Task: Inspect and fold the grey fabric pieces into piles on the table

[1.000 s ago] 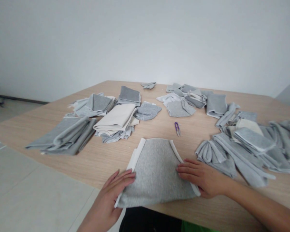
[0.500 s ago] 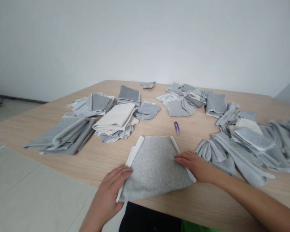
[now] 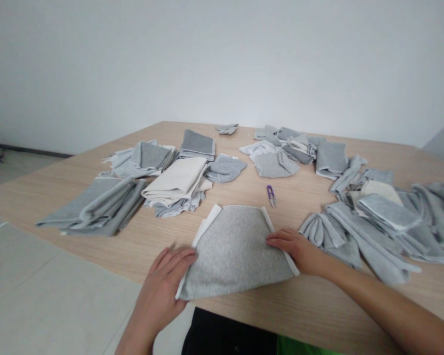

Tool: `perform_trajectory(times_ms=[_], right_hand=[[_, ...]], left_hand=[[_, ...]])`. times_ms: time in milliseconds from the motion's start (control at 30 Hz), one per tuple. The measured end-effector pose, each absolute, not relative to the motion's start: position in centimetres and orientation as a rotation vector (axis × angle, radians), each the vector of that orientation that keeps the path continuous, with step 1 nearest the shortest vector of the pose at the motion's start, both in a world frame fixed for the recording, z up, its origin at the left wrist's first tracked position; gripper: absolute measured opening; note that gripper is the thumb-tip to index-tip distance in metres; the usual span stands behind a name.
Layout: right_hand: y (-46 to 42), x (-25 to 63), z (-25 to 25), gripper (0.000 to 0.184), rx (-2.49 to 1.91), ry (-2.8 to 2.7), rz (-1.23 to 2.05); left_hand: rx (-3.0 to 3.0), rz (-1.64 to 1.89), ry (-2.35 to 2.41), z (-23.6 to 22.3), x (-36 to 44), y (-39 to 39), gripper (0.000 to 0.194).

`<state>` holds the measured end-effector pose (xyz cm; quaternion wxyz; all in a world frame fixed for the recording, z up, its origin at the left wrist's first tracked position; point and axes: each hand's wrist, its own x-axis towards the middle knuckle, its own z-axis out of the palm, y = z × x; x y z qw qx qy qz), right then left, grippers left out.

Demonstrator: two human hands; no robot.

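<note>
Fingers (image 3: pixel 181 256) of the left hand (image 3: pixel 165 282) lay nearly flat over one side of a grey cloth panel (image 3: pixel 240 251), across its white edging (image 3: pixel 207 224), and those of the right hand (image 3: pixel 306 252) rested on the opposite side; with both thumbs largely hidden, I could not tell whether either hand pinched the fabric or only pressed it. The panel was spread on the table (image 3: pixel 237 193) straight in front of the person, wider toward the near end, its near left corner right about at the table's rim. That corner seemed the likeliest trouble: a pull toward the body could have drawn it over the rim, above the dark clothing (image 3: pixel 225 330) at the lap. Uneven pressure from the two hands could have skewed the panel or raised a wrinkle across its middle, and the edging might have rolled if the fingers slid inward. Some bunched grey cloth (image 3: pixel 323 231) lay near the right wrist, so a wide sweep of that arm (image 3: pixel 373 301) might have dragged it along; the purple snips (image 3: pixel 271 195), beyond the panel's far end, were exposed to a knock if the fabric was pushed forward. Compared with one second earlier, the panel sat farther from the person, with more bare wood showing below its near side, and both hands had gone up with it, the right one also slightly inward. Snips and the cream folded stack (image 3: pixel 177 178) kept their places on the wood.
</note>
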<state>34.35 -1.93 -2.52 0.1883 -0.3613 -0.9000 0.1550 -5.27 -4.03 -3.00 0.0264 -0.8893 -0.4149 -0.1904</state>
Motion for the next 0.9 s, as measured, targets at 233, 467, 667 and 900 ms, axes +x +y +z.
perform_trajectory(times_ms=[233,467,667,900], right_hand=[[-2.1,34.1,-2.1,0.053,-0.992,-2.550,0.440],[-2.2,34.4,-2.5,0.047,-1.003,-2.561,0.374],[-2.2,34.2,-2.6,0.048,-1.024,-2.580,0.347],[-2.4,34.4,-2.9,0.034,-0.983,-2.301,0.566]], left_hand=[[-2.729,-0.615,-1.300,-2.8,-5.5,-3.7,0.059],[-2.691,-0.642,-1.277,-2.7,-5.6,-3.1,0.051],[-2.748,-0.622,-1.228,-2.7,-6.1,-2.7,0.057],[-2.825,-0.835,-1.246,-3.0,-6.7,-2.5,0.043]])
